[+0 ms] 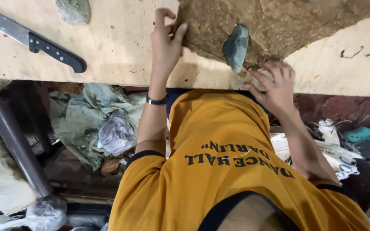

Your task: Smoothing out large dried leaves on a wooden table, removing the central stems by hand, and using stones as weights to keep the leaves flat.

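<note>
Looking down, head cam: my left hand (166, 42) lies spread, fingers flat on the near-left edge of a brown leaf sheet (279, 21) on the plywood table (116, 47). Right hand (273, 83) curls at its near edge, beside a grey-green stone (236, 47); grip unclear. Leaf prob. thin, limp, tearable; take by edges w/ flat fingers. Its long axis runs left-right. Knife (31, 39) far left.

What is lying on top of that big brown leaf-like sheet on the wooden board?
A grey-green stone rests on the brown sheet. The left hand presses its edge; the right hand touches the near edge. The board beneath the sheet is covered.
</note>
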